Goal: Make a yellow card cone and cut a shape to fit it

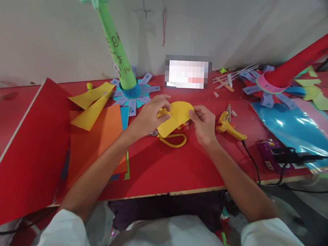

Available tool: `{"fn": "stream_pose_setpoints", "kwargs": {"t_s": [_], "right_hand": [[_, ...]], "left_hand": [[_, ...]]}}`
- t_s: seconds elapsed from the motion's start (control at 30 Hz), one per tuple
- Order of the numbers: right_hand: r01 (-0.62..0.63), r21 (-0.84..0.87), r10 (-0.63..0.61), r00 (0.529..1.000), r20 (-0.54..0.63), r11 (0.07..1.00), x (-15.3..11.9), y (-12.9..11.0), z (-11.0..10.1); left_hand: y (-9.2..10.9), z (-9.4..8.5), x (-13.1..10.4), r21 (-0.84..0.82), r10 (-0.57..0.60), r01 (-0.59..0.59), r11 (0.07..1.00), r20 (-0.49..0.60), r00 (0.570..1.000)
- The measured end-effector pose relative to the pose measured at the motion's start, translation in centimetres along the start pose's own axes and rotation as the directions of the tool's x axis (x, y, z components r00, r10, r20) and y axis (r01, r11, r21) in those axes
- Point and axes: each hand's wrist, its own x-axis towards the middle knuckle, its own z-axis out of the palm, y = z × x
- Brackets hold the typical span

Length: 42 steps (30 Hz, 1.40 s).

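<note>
A yellow paper cutout (177, 114) with a rounded end is held up between my two hands above the red table. My left hand (156, 111) grips its left side, thumb and fingers closed on the edge. On the other side, my right hand (203, 123) pinches the rounded right edge between thumb and fingers. Beneath the paper lie yellow-handled scissors (176, 145), partly covered by it. To the right of my right hand rests a yellow hot glue gun (227, 125) with a black cord.
Yellow paper pieces (91, 98) and orange sheets (98, 134) lie at left beside a standing red board (35, 150). A green paper tube (118, 48) and a red tube (299, 63) stand behind. A purple power strip (268, 153) sits near the table's edge (166, 194).
</note>
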Motion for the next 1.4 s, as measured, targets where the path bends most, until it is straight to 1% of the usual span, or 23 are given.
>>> {"fn": "stream_pose_setpoints", "kwargs": {"t_s": [0.07,0.13,0.23,0.3,0.4,0.5,0.57,0.63,0.7,0.77,0.83,0.93,1.0,1.1,1.17,1.27,1.4], "right_hand": [[0.004,0.004,-0.004,1.000,0.000,1.000,0.0,0.0,0.0],[0.009,-0.016,-0.009,1.000,-0.007,1.000,0.0,0.0,0.0],[0.013,-0.045,-0.015,1.000,-0.024,0.999,0.0,0.0,0.0],[0.011,-0.050,-0.013,0.999,-0.036,0.999,0.0,-0.1,0.0],[0.045,-0.087,-0.049,0.998,-0.050,0.995,-0.1,-0.4,0.0],[0.148,-0.236,-0.166,0.984,-0.062,0.960,-0.2,-1.0,-0.2],[0.201,-0.338,-0.234,0.970,-0.060,0.920,-0.3,-1.4,-0.3],[0.220,-0.364,-0.255,0.966,-0.051,0.905,-0.4,-1.7,-0.3],[0.208,-0.314,-0.222,0.975,-0.010,0.926,-0.6,-1.9,-0.3],[0.173,-0.232,-0.164,0.985,0.058,0.957,-0.7,-1.8,-0.2],[0.134,-0.150,-0.119,0.987,0.105,0.980,-0.8,-1.5,-0.1],[0.107,-0.068,-0.098,0.988,0.119,0.992,-0.8,-0.8,-0.1],[0.105,-0.071,-0.096,0.989,0.115,0.992,-0.7,-0.4,-0.3],[0.112,-0.167,-0.101,0.992,0.073,0.980,-0.2,-0.1,-0.7],[0.094,-0.202,-0.086,0.995,0.047,0.975,0.3,0.1,-0.9],[0.044,-0.157,-0.035,0.998,0.060,0.987,0.8,0.5,-1.0],[-0.053,-0.046,0.060,0.986,0.154,0.998,0.7,0.6,-0.5]], "left_hand": [[-0.5,0.2,0.0,-0.046,-0.042,0.043,0.998,0.007,0.999],[-0.9,0.3,0.1,-0.146,-0.067,0.072,0.987,0.041,0.997],[-1.2,0.3,0.1,-0.312,-0.089,0.113,0.943,0.089,0.992],[-1.3,0.3,0.2,-0.360,-0.100,0.135,0.923,0.112,0.989],[-1.4,0.4,0.3,-0.357,-0.114,0.148,0.922,0.115,0.987],[-1.4,0.3,0.4,-0.323,-0.142,0.165,0.932,0.094,0.985],[-1.4,0.1,0.4,-0.291,-0.147,0.159,0.943,0.064,0.987],[-1.4,0.0,0.5,-0.240,-0.144,0.142,0.960,0.009,0.990],[-1.4,0.0,0.6,-0.182,-0.141,0.132,0.974,-0.039,0.989],[-1.3,0.1,0.6,-0.140,-0.144,0.135,0.981,-0.055,0.988],[-1.1,0.2,0.6,-0.128,-0.145,0.138,0.982,-0.041,0.989],[-0.6,0.1,0.6,-0.162,-0.134,0.128,0.978,-0.025,0.991],[-0.2,0.0,0.6,-0.177,-0.118,0.110,0.978,-0.036,0.992],[0.2,-0.3,0.5,-0.168,-0.089,0.077,0.983,-0.062,0.994],[0.3,-0.3,0.5,-0.171,-0.099,0.084,0.982,-0.079,0.992],[0.1,-0.2,0.4,-0.208,-0.149,0.119,0.971,-0.131,0.980],[-0.3,0.1,0.5,-0.341,-0.223,0.132,0.931,-0.245,0.943]]}}
